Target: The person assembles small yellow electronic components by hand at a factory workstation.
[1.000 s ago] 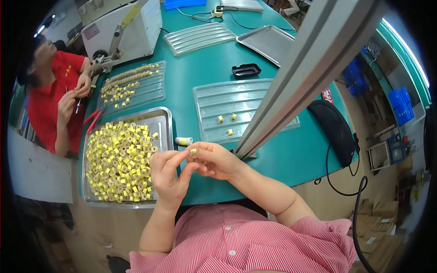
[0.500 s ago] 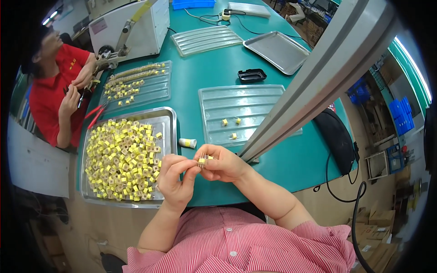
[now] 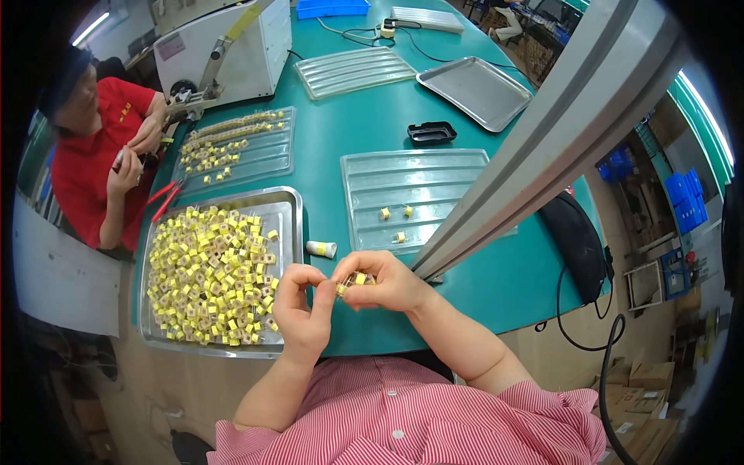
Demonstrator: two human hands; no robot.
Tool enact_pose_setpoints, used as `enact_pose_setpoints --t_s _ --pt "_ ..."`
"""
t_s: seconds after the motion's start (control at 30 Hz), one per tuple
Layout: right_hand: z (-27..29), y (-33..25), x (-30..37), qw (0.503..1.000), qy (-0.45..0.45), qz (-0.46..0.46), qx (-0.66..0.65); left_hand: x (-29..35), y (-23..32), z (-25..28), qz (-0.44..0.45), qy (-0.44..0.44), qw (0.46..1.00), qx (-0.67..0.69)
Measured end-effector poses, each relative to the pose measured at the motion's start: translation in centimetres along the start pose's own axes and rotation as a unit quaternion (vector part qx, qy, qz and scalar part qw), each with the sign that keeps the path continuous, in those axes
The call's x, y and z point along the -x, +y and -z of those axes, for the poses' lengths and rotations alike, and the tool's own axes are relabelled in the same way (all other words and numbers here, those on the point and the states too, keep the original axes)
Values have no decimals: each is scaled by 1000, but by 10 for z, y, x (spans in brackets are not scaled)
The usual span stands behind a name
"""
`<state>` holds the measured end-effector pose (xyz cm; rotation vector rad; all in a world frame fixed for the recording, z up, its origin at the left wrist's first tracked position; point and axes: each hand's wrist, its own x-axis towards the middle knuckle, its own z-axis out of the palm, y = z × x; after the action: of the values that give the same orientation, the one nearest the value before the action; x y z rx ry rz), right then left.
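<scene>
Left fingers (image 3: 301,277) have bent more since half a second ago. Metal tray (image 3: 290,221) leftmost, heaped with yellow parts (image 3: 209,279); left hand (image 3: 302,319), fingertips drawn together, grip unclear; right hand (image 3: 387,288) pinching a few small yellow components (image 3: 360,280) above the bench (image 3: 318,167); clear ribbed tray (image 3: 411,180) beyond.

The green desk (image 3: 318,182) has a smooth, faintly glossy top. The deep silver rectangular tray (image 3: 290,232) is shiny metal; the clear ribbed tray (image 3: 418,183) looks like glossy plastic. The small yellow-and-tan blocks (image 3: 213,271) mix smooth, bright yellow bands with duller tan bodies and thin metal pins. The grey grooved post (image 3: 554,136) is satin metal, the red-and-white striped shirt (image 3: 411,411) soft matt cloth.
</scene>
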<state>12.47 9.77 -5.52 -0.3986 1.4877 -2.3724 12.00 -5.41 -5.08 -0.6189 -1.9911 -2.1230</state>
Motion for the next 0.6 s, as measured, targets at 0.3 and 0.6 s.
enact_pose_setpoints --t_s 0.3,0.6 --pt "-5 -8 0 999 17 34 38 -3 6 7 243 -24 917 316" --pt "-3 -3 0 997 3 61 53 2 3 7 218 -39 940 258"
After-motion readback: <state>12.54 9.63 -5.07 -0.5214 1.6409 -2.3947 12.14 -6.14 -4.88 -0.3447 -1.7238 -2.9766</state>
